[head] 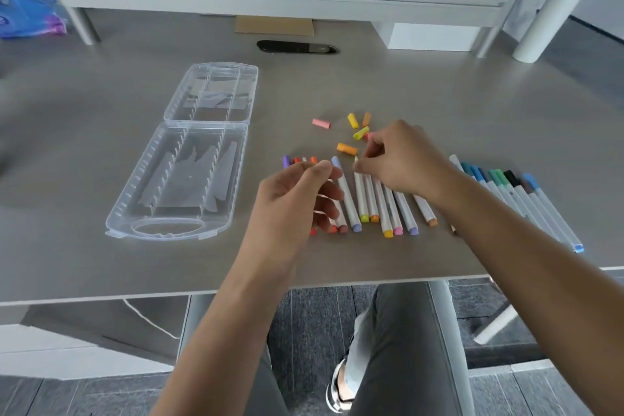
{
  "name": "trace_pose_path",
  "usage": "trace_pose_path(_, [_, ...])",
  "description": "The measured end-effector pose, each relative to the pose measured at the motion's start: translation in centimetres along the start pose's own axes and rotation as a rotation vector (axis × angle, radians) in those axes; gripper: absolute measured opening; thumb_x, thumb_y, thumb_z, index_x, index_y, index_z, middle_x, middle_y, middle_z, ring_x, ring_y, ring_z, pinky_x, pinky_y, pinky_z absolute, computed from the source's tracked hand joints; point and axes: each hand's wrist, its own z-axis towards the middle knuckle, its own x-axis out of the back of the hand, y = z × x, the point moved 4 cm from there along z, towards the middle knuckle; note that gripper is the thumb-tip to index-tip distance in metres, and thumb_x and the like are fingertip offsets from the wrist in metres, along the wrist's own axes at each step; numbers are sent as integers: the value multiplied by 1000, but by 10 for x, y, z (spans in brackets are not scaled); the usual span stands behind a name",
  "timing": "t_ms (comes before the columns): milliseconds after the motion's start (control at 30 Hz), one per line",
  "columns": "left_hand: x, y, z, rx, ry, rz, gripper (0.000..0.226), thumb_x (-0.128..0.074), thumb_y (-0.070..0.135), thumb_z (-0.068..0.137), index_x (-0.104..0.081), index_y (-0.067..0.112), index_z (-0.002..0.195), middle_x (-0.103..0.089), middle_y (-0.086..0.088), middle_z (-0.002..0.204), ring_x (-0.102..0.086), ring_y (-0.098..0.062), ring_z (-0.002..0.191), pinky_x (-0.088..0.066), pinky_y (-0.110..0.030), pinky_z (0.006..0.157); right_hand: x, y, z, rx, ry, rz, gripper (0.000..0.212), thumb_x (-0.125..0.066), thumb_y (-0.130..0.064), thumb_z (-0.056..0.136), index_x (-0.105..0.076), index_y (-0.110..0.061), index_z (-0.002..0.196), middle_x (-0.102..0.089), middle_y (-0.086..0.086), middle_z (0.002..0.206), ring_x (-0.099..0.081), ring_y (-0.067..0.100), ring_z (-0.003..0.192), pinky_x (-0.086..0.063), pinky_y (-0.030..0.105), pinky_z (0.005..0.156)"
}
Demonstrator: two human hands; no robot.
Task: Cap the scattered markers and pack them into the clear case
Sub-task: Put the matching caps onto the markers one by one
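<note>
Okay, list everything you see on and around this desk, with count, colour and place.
clear case: one, transparent, lying open and empty, desk left.
loose caps: about six, pink, yellow, orange, behind the hands.
middle markers: roughly a dozen, white barrels with warm and purple ends, partly under the hands.
capped markers: several, blue, green, black caps, desk right.
cable slot: one, black, desk rear.
brown card: one, under the shelf.
left hand: loosely curled over the markers.
right hand: fingers pinching at an uncapped marker tip.
</note>
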Motion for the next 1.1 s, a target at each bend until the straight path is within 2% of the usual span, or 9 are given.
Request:
trace_pose_path(167, [-2, -1, -1, -1, -5, -9, 25, -54, 13, 101, -72, 1, 88, -63, -12, 73, -52, -23, 58, -40, -26, 45, -3, -10, -3, -43, 2, -128, 33, -76, -51, 84, -72, -20, 73, -68, -1, 72, -66, 19, 72, -41, 28, 58])
trace_pose_path(333, [9, -3, -2, -51, 21, 67, 18, -59, 12, 100, -72, 0, 95, -65, -9, 74, -53, -23, 62, -41, -30, 52, -7, -19, 2, -58, -17, -137, 49, -73, -58, 83, -52, -17, 65, -49, -1, 61, -51, 20, 61, -33, 29, 56])
trace_pose_path(533, [4, 4, 8, -146, 71, 238, 5, -70, 13, 93, -72, 10, 96, -68, -4, 72, -62, -17, 61, -55, -38, 63, 10, -11, 7, -106, -57, 441, 34, -76, -31, 86, -73, -7, 63, -46, 7, 56, -40, 19, 52, -32, 30, 54])
trace_pose_path(667, [-13, 2, 29, -51, 49, 249, 18, -68, 17, 95, -68, 12, 112, -74, -14, 86, -75, -25, 74, -62, -44, 82, 11, -6, 16, -154, -137, 634, 41, -74, -31, 88, -73, 9, 96, -49, 6, 61, -35, 16, 46, -28, 24, 43])
trace_pose_path(733, [-22, 1, 38, 52, 15, 102, 21, -62, 7, 97, -64, 5, 118, -72, -26, 96, -76, -34, 83, -63, -42, 84, 9, -4, 22, -155, -144, 646, 41, -74, -32, 89, -74, 7, 99, -49, 3, 60, -35, 12, 43, -29, 22, 41])
trace_pose_path(867, [-30, 2, 49, 162, -24, -144, 16, -55, -6, 97, -64, -2, 110, -71, -26, 93, -75, -40, 85, -63, -35, 76, 8, 4, 34, -135, -113, 631, 31, -73, -38, 93, -80, -8, 86, -55, -2, 59, -44, 9, 45, -38, 22, 48])
trace_pose_path(933, [-29, 3, 53, 200, -14, -226, 14, -53, -8, 97, -64, -4, 104, -70, -24, 91, -75, -37, 81, -63, -32, 71, 13, 15, 44, -112, -13, 569, 26, -69, -31, 97, -80, -12, 83, -61, -5, 60, -50, 8, 49, -42, 21, 53])
trace_pose_path(1033, [-28, 5, 55, 238, -15, -304, 16, -52, -10, 97, -64, -4, 105, -71, -23, 94, -75, -34, 81, -63, -31, 69, 20, 36, 60, -57, 182, 278, 11, -71, -26, 94, -79, -21, 89, -71, -5, 74, -66, 15, 73, -52, 29, 71])
trace_pose_path(1100, [-27, 6, 57, 250, -19, -328, 18, -51, -10, 97, -63, -4, 109, -71, -22, 97, -75, -33, 82, -63, -32, 71, 17, 45, 67, -62, 213, 152, 6, -73, -26, 91, -79, -25, 89, -74, -5, 83, -68, 19, 85, -57, 36, 82])
